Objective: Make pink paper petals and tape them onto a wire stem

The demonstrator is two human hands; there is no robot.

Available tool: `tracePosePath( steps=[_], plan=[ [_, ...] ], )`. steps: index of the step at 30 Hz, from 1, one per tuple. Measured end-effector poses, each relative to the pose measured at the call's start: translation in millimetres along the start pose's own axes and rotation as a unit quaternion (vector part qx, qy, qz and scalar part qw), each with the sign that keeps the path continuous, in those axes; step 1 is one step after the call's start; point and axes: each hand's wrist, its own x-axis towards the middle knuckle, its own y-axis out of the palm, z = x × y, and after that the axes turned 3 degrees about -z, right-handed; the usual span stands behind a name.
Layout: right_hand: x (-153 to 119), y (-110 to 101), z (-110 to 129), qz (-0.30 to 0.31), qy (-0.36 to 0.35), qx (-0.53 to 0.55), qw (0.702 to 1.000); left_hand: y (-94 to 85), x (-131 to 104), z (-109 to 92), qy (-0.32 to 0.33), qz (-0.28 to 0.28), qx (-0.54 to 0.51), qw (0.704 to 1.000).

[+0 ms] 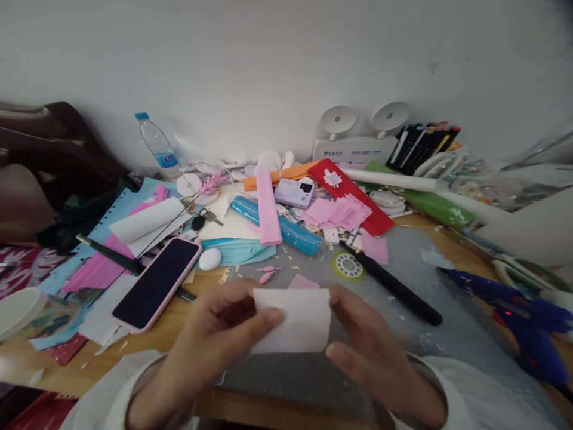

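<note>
A small white piece of paper (293, 322) is held up in front of me, above the grey mat (304, 382). My left hand (228, 328) pinches its left side, with the thumb lying across the front and the fingers behind. At the paper's right edge is my right hand (367, 334), its fingers behind the upper corner and its thumb near the lower corner. Just beyond the paper lie a pink paper piece (303, 282) and small pink twisted pieces (267, 273).
A phone (157, 283) lies to the left, near a white oval case (210, 259). Rightward are a black stick (398, 286), a yellow-green disc (348, 266) and a blue glue gun (514, 316). Crepe paper rolls, pink squares (338, 211) and a bottle (157, 146) stand or lie behind.
</note>
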Motion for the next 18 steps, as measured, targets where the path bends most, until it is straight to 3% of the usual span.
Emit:
tracePosePath(
  steps=[4,10,15,18],
  plan=[
    [4,-1,-3,-0.005,-0.003,0.029,1.0,5.5,-2,-2,0.074,0.055,0.129,0.987],
    [8,-1,-4,-0.028,-0.019,-0.036,0.999,7.9,4,5,0.161,0.03,0.201,0.966],
    [14,-4,0,-0.002,-0.1,-0.12,0.988,10.9,2,11,0.214,0.049,0.241,0.945],
    [15,-5,2,-0.017,-0.169,-0.175,0.97,13.8,1,10,0.194,0.046,0.235,0.951]
  ],
)
